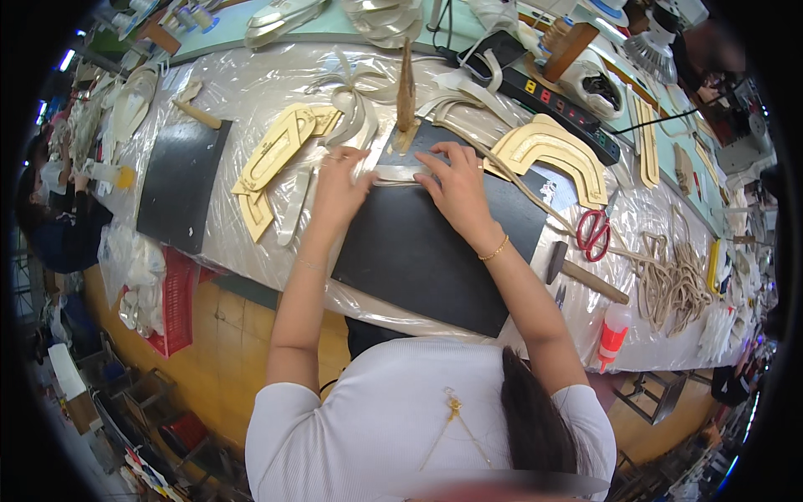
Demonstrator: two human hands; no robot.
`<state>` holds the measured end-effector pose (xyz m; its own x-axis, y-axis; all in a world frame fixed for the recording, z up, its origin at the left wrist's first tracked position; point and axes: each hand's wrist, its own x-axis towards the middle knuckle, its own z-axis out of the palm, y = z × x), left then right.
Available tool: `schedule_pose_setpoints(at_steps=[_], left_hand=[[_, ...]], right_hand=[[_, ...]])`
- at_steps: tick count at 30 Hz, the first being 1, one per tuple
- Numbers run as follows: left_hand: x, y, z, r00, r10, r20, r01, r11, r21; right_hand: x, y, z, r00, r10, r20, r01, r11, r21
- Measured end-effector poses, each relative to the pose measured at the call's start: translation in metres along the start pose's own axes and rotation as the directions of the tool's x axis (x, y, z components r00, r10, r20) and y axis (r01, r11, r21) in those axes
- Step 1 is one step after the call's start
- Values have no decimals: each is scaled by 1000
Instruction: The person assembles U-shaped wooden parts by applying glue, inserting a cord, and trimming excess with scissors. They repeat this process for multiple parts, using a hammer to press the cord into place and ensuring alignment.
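A short pale strip (pixel 397 174) lies across the upper part of a black mat (pixel 431 251) in front of me. My left hand (pixel 341 182) has its curled fingers at the strip's left end, thumb and fingertips pinching it. At the other end, the bent fingers of my right hand (pixel 458 186) grip the strip, with the thumb below. Just beyond the hands stands an upright wooden post (pixel 406 92). Curved pale strips (pixel 355 117) lie behind my left hand, and a cord (pixel 535 201) runs past my right hand.
Cream curved pattern pieces (pixel 272 159) lie left, others (pixel 548 155) right. Right of the mat are red-handled scissors (pixel 593 236), a hammer (pixel 590 278), coiled cord (pixel 669 276) and a red-and-clear bottle (pixel 615 335). A power strip (pixel 560 109) sits behind. Another person (pixel 63 209) works far left.
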<state>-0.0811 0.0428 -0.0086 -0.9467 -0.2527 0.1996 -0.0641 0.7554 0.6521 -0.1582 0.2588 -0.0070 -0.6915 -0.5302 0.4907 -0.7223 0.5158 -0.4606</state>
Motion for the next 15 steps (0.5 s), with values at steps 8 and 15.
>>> schedule_pose_setpoints(at_steps=[8,15], left_hand=[[27,-104,-97,917,-351,-191,400,818,413],[32,-101,-107,921,-388,34,332,828,452]], right_hand=[[14,-8,21,972,-56,229,79,993,-93],[13,-9,27,979,-87,183,105,990,-91]])
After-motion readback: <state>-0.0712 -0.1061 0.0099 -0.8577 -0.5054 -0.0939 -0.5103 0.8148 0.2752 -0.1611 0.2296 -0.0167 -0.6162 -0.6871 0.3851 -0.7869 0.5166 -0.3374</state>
